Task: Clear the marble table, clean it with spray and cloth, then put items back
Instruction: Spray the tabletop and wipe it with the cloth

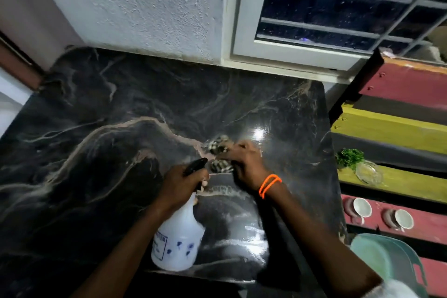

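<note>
The black marble table with pale veins fills the view and carries nothing but what I hold. My left hand grips the neck and black trigger of a white spray bottle, held above the table's near edge. My right hand, with orange bands on the wrist, presses a crumpled patterned cloth onto the marble just right of centre. The cloth and fingers are motion-blurred. A wet shine shows on the marble beside the cloth.
A striped red, yellow and dark bench stands to the right, holding a small green plant, a glass jar, two white cups and a green bin. Wall and barred window lie behind.
</note>
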